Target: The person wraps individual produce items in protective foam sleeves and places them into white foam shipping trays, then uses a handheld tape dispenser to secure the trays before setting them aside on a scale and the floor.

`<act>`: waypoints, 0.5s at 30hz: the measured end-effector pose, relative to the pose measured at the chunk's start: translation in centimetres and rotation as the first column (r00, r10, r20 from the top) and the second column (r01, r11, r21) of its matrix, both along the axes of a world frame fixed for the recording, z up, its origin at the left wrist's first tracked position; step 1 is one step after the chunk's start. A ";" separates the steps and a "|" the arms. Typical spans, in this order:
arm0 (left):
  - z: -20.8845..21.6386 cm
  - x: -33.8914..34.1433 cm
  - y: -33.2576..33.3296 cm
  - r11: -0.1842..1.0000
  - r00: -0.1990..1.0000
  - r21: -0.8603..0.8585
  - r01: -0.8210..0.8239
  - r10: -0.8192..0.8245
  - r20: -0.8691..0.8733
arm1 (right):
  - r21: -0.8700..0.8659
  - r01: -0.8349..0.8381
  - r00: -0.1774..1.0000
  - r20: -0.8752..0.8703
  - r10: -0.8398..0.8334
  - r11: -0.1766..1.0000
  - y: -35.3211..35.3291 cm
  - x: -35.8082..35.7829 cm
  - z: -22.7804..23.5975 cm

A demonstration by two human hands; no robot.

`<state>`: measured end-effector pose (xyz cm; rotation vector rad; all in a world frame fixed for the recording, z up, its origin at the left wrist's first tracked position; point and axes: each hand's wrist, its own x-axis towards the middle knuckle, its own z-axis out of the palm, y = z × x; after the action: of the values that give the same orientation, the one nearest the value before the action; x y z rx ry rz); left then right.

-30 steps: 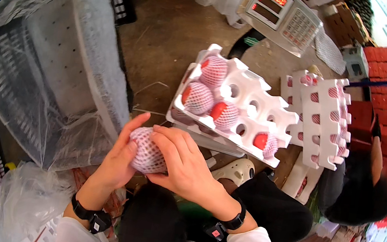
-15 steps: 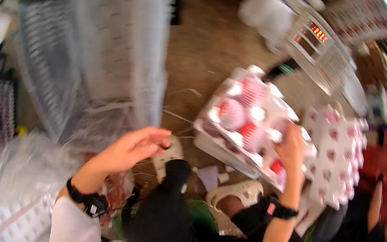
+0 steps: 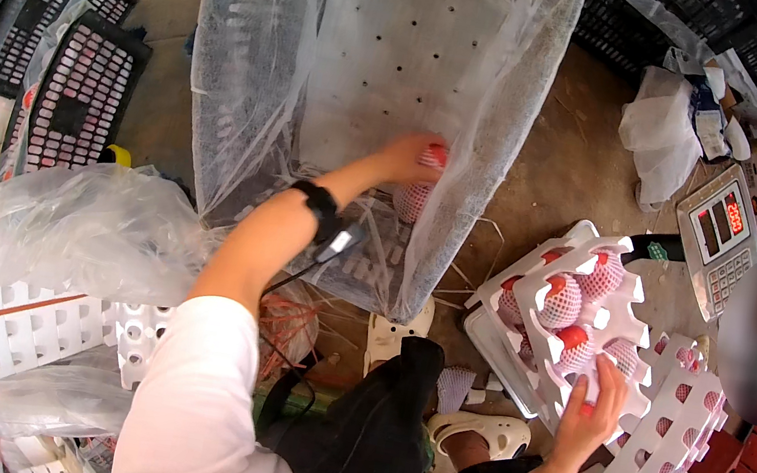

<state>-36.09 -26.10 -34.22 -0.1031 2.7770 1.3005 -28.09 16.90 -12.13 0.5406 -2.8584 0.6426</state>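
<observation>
Inside a crate (image 3: 405,3) lined with thin white film, my left hand (image 3: 403,158) is closed on a red fruit (image 3: 434,155) in a pink foam net. Just below it, a second netted fruit (image 3: 410,204) rests at the crate's near right corner. On the right, my right hand (image 3: 589,420) reaches into a white moulded tray (image 3: 530,372) of red fruits. Its fingers curl round a netted fruit (image 3: 590,397), mostly hidden by them. Several more netted fruits (image 3: 562,301) sit in the tray's hollows.
A scale (image 3: 719,226) with a red lit display stands at the far right. More white trays (image 3: 665,430) lean beside the filled one. Crumpled clear plastic (image 3: 82,229) lies at left, near black crates (image 3: 72,109). My clog (image 3: 490,436) is below.
My view has swung left. My left hand, formerly held empty over the floor, is now in the lined crate on a netted fruit. My right hand has moved to the tray's near edge.
</observation>
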 end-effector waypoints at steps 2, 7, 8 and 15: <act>4.0 2.4 -1.1 0.980 0.994 0.168 -0.110 0.106 0.037 | -0.163 -0.135 0.991 -0.044 0.129 0.977 -2.3 1.0 0.4; 17.3 10.6 3.1 0.824 0.985 0.559 0.093 0.006 -0.173 | -0.813 -0.099 0.820 0.261 0.510 0.574 -12.2 1.4 -0.1; 19.1 12.2 5.1 0.794 0.973 0.593 0.133 0.008 -0.229 | -0.885 -0.013 0.726 0.312 0.613 0.466 -14.2 1.6 -0.8; 20.8 15.5 10.4 0.989 0.874 0.069 0.130 -0.081 -0.479 | -0.916 0.357 0.567 0.369 0.737 0.184 -14.5 2.0 -3.1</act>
<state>-20.59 -15.71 -13.42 0.4298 3.0341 1.6176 -26.14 2.43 -15.26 0.4400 -1.8648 3.2009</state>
